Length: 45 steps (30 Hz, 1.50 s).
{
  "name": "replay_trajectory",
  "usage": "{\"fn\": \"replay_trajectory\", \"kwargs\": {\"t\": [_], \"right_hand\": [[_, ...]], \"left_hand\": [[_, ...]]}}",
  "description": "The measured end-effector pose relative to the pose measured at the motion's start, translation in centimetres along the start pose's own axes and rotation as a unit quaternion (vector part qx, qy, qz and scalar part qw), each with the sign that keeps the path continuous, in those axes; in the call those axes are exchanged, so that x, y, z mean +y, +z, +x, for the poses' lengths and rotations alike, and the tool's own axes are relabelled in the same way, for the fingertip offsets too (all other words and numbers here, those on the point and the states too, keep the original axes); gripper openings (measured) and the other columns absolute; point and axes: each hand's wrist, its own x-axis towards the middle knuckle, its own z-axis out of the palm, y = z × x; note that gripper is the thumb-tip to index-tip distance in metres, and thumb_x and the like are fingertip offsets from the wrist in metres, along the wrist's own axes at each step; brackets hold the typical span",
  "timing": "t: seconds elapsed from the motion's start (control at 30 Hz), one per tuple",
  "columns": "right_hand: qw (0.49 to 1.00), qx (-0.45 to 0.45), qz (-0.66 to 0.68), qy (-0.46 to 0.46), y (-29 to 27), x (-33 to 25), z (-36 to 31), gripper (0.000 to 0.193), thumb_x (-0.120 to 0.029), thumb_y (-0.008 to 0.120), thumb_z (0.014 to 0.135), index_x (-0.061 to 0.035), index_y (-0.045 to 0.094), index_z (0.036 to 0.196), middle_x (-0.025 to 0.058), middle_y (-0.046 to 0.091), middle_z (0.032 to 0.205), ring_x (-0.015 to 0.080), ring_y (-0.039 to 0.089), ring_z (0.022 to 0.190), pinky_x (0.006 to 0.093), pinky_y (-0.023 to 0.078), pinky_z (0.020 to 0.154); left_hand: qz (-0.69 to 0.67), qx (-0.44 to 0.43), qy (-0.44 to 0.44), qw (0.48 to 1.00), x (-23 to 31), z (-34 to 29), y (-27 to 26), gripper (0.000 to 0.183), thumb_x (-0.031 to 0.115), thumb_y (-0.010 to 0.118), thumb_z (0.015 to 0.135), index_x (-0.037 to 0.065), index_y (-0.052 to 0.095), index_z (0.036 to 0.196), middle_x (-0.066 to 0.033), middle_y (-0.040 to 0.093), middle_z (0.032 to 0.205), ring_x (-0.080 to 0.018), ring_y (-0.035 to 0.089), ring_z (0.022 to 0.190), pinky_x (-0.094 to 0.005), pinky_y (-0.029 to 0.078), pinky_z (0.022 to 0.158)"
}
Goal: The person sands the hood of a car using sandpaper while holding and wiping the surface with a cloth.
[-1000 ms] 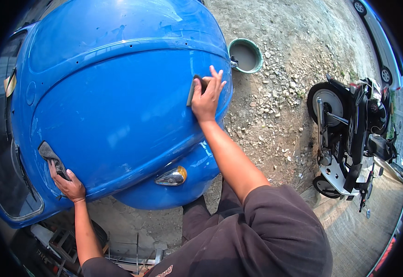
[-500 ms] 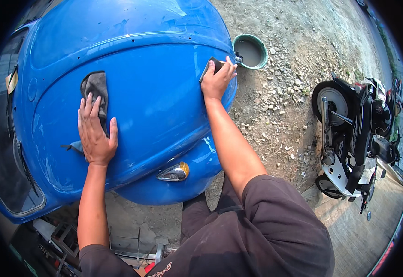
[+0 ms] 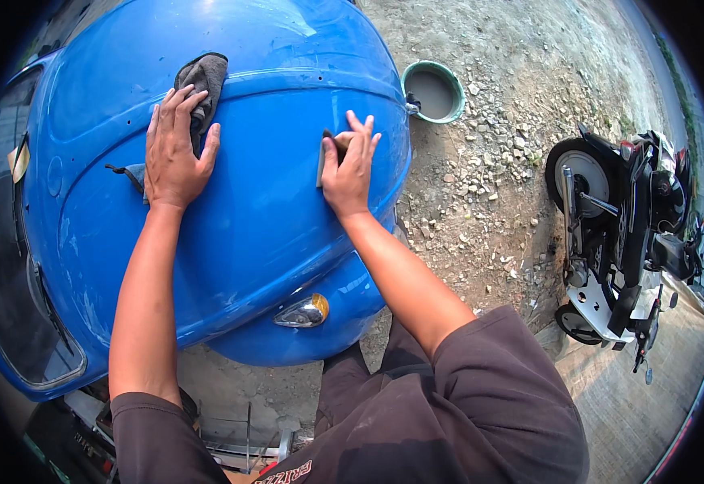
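Under my eyes is the rounded blue hood [image 3: 263,173] of a car, with whitish scuffs and small holes along its raised seam. My left hand [image 3: 178,153] lies over a dark grey cloth [image 3: 205,74], fingers pressing it onto the hood; the cloth's far end sticks out across the seam. A blue-grey strip [image 3: 132,173] of cloth shows beside that palm. On the hood's right half, my right hand [image 3: 349,169] pinches a small, flat, dark sanding block [image 3: 323,161], set on edge. Thumb and palm hide most of it.
A green bucket [image 3: 458,101] of murky grey water stands past the hood's right side, with a dark rag on its rim. Gravel [image 3: 481,177] covers the ground. A motorcycle [image 3: 626,234] is parked at the right. The headlight-like lamp [image 3: 307,310] sits on the near fender.
My left hand has slid the grey cloth away from me and slightly right, onto the seam. My right hand has moved left and nearer with the sanding block, away from the hood's right edge.
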Motion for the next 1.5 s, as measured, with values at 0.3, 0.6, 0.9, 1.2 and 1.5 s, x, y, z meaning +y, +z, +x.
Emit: {"fn": "replay_trajectory", "kwargs": {"t": [0.3,0.6,0.9,1.2,1.5], "right_hand": [[0.998,0.055,-0.016,0.024,0.2,1.8,2.5,0.032,-0.025,0.076,0.116,-0.0005,0.062,0.131,0.0266,0.051,0.179,0.0671,0.028,0.175,0.0823,0.013,0.143],[0.993,0.08,-0.019,0.085,0.1,0.5,3.4,0.027,-0.026,0.076,0.117,-0.0008,0.065,0.12,0.025,0.05,0.179,0.0655,0.024,0.177,0.0851,0.011,0.142],[0.985,0.105,-0.078,0.109,-0.2,2.5,5.2,0.027,-0.026,0.078,0.117,-0.0025,0.067,0.124,0.0262,0.051,0.179,0.0665,0.025,0.176,0.0846,0.011,0.142],[0.994,0.072,-0.049,0.067,-0.6,2.3,4.8,0.027,-0.025,0.077,0.117,-0.0024,0.065,0.123,0.0263,0.049,0.18,0.0676,0.022,0.177,0.0846,0.009,0.142],[0.995,0.062,-0.044,0.064,-0.5,0.7,3.9,0.025,-0.023,0.079,0.116,-0.0032,0.064,0.122,0.0254,0.048,0.183,0.0672,0.022,0.178,0.085,0.007,0.142]], "left_hand": [[-0.013,0.018,0.032,0.999,-1.7,8.4,4.0,0.048,0.051,0.087,0.109,0.014,0.074,0.137,-0.0105,0.077,0.135,-0.0356,0.074,0.128,-0.0507,0.055,0.115],[0.04,0.016,0.028,0.999,-0.6,9.8,4.3,0.049,0.058,0.084,0.109,0.018,0.075,0.135,-0.007,0.079,0.13,-0.0325,0.076,0.126,-0.0495,0.053,0.117],[0.041,0.023,0.039,0.998,-0.6,10.1,4.3,0.045,0.059,0.084,0.109,0.02,0.078,0.132,-0.0037,0.079,0.129,-0.0299,0.075,0.128,-0.0476,0.052,0.113],[0.041,0.014,0.032,0.999,-0.3,10.2,4.3,0.044,0.058,0.083,0.11,0.021,0.078,0.132,-0.0034,0.08,0.132,-0.03,0.074,0.13,-0.047,0.052,0.112],[0.043,0.009,0.031,0.999,-0.4,10.0,4.2,0.044,0.058,0.082,0.111,0.021,0.078,0.133,-0.0036,0.08,0.132,-0.0298,0.074,0.132,-0.0475,0.051,0.114]]}}
